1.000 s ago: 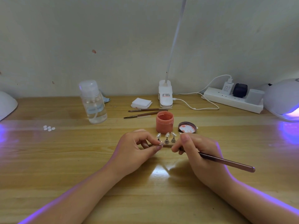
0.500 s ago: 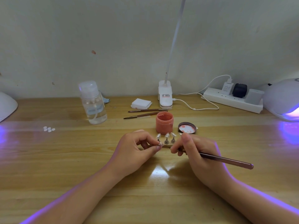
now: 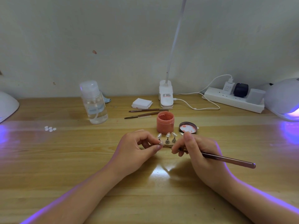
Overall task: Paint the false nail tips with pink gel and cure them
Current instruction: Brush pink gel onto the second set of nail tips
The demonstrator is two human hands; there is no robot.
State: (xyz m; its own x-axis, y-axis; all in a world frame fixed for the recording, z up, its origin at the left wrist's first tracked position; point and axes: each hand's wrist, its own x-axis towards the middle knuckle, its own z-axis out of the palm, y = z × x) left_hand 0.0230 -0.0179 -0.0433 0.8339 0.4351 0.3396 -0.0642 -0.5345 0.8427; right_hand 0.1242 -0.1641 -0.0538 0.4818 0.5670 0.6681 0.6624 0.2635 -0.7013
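From the head camera, both hands meet at the middle of the wooden counter point(image 3: 64, 159). The left hand point(image 3: 137, 152) has thumb and forefinger pinched tight on a small nail tip point(image 3: 160, 143) on its stand, held just in front of the row of false nail tips point(image 3: 168, 136) standing upright on little metal holders. The right hand point(image 3: 200, 157) has its fingers curled round a brown brush point(image 3: 226, 159), handle trailing off to the right, bristle end aimed at the pinched tip; whether the bristles touch it cannot be told. Just behind the row sits the open pink gel jar point(image 3: 165, 122), and beside it on the right its lid point(image 3: 188, 127) lies upturned, smeared pink inside. Further back, two spare brushes point(image 3: 145, 112) lie near a stack of white pads point(image 3: 142, 103) and a white clip lamp point(image 3: 166, 96). A clear pump bottle point(image 3: 94, 102) stands to the left, with a few loose white tips point(image 3: 50, 128) near it. A power strip point(image 3: 233, 101) runs along the wall, and the curing lamp point(image 3: 284, 99) at far right glows violet.
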